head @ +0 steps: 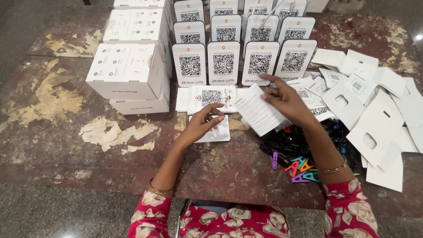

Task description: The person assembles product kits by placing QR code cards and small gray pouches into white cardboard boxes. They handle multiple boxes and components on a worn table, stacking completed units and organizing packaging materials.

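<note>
While I watch from the head view, the right hand [284,99] pinches a white leaflet [257,110] above the table [53,145] | left hand [203,121] fingers curled loosely on a small card [218,132] | coloured clips [302,169] near right wrist.

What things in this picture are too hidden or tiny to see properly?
All in the head view:
- The card on the table: the left hand covers much of it.
- The heap of clips: the right hand and forearm hide part of it.
- The paper sheet in the right hand: its print is too small.
- The top row of stand cards: cut off by the upper edge.
</note>
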